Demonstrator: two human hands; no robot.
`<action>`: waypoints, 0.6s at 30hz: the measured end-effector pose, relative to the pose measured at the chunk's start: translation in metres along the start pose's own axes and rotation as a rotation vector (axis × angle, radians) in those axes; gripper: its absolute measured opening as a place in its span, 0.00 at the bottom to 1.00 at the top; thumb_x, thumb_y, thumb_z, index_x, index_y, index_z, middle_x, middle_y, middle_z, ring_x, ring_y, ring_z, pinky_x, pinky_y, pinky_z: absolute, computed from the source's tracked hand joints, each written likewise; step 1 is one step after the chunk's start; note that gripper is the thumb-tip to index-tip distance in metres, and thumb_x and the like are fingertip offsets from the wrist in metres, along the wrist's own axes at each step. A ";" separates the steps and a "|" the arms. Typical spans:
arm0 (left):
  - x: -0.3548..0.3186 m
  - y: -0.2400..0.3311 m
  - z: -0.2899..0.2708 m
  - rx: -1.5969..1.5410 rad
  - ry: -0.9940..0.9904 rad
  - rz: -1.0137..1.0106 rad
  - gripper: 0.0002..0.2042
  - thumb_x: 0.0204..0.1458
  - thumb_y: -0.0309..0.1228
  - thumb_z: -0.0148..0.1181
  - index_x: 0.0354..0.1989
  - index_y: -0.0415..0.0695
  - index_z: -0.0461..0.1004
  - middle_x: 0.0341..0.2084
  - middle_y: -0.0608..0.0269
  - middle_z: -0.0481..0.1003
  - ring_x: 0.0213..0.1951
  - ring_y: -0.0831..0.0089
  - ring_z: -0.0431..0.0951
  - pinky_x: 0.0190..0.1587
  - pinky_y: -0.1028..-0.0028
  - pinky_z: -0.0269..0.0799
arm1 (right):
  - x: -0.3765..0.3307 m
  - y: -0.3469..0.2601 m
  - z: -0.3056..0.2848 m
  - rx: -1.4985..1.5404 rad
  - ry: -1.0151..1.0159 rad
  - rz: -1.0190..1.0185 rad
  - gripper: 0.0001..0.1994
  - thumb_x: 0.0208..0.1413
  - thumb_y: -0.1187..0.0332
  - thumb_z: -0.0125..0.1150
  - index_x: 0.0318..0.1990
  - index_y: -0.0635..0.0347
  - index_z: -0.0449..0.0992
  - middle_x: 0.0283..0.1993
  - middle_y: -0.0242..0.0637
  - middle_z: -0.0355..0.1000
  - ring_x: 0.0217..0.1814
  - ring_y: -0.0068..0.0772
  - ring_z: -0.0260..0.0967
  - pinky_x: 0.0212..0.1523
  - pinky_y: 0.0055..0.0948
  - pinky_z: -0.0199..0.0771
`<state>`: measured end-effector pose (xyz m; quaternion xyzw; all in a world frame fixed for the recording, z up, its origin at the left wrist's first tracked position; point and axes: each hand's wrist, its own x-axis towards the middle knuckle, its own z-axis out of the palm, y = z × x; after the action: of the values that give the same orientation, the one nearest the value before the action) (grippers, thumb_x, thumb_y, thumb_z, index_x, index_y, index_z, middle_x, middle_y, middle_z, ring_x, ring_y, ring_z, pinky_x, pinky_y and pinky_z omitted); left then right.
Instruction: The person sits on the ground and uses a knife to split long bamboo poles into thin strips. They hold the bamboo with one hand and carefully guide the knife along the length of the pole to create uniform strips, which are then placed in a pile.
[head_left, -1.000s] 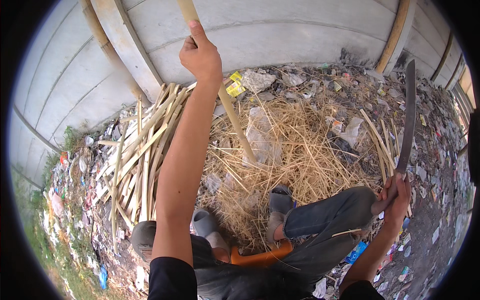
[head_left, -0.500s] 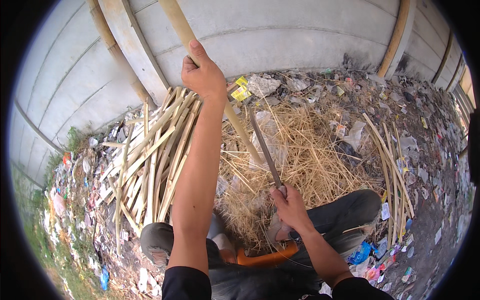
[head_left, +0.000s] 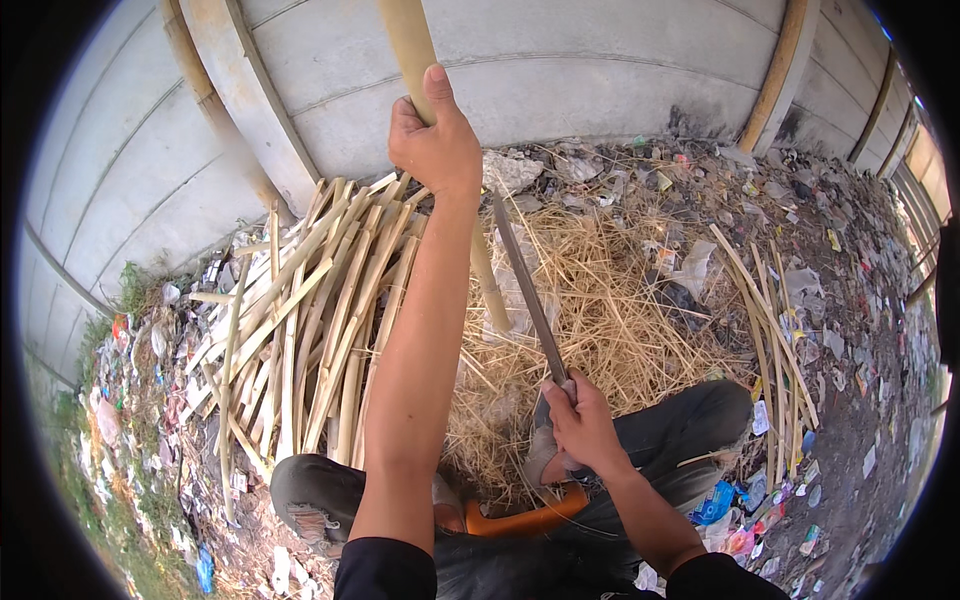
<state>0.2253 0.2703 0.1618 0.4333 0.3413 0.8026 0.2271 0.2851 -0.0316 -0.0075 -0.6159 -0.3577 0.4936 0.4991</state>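
High in front of the wall, my left hand (head_left: 438, 145) is closed round a long bamboo strip (head_left: 408, 45), thumb pointing up along it. The strip stands nearly upright; its upper end runs out of view and its lower end reaches down to the shavings, partly behind my wrist. My right hand (head_left: 583, 420) grips a long-bladed knife (head_left: 530, 290), its handle hidden in my fingers. The dark blade slants up and to the left, just right of the strip's lower end and apart from it. An orange curved object (head_left: 527, 515) lies between my bent legs.
A large stack of split bamboo (head_left: 300, 310) lies left of my arm. Dry shavings (head_left: 620, 300) cover the ground ahead, and a smaller row of strips (head_left: 765, 340) lies at right. Litter (head_left: 840, 300) surrounds these. A grey panel wall (head_left: 540, 90) stands behind.
My left hand has shifted right and slightly up, bringing the bamboo strip more upright. The right hand still holds the knife, nearly in the same place. The whole view has shifted slightly.
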 end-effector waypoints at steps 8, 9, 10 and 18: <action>-0.002 0.001 0.015 0.026 0.043 0.048 0.31 0.58 0.58 0.66 0.19 0.44 0.64 0.13 0.71 0.65 0.18 0.80 0.63 0.23 0.73 0.62 | 0.011 0.113 0.027 -0.197 0.088 -0.186 0.17 0.70 0.61 0.56 0.47 0.72 0.68 0.29 0.41 0.70 0.28 0.25 0.72 0.28 0.29 0.70; -0.002 -0.001 0.013 0.040 0.058 0.055 0.31 0.58 0.58 0.66 0.19 0.43 0.64 0.13 0.70 0.65 0.18 0.80 0.63 0.23 0.73 0.62 | 0.016 0.123 0.023 -0.213 0.074 -0.144 0.17 0.70 0.60 0.57 0.46 0.70 0.69 0.27 0.39 0.69 0.24 0.26 0.70 0.26 0.30 0.69; -0.003 -0.002 0.012 0.035 0.050 0.041 0.30 0.59 0.57 0.66 0.19 0.43 0.65 0.13 0.70 0.65 0.18 0.80 0.63 0.23 0.73 0.62 | 0.021 0.132 0.018 -0.230 0.064 -0.101 0.17 0.70 0.59 0.58 0.44 0.67 0.69 0.25 0.37 0.68 0.21 0.26 0.68 0.23 0.30 0.68; 0.000 -0.008 0.013 0.067 0.070 0.114 0.28 0.59 0.56 0.66 0.22 0.43 0.66 0.14 0.69 0.68 0.18 0.79 0.66 0.24 0.73 0.64 | -0.011 0.047 0.022 -0.014 0.023 -0.118 0.14 0.70 0.60 0.57 0.43 0.65 0.71 0.21 0.32 0.68 0.20 0.26 0.67 0.24 0.31 0.66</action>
<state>0.2371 0.2806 0.1611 0.4308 0.3504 0.8171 0.1544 0.2590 -0.0474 -0.0503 -0.6029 -0.3907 0.4537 0.5272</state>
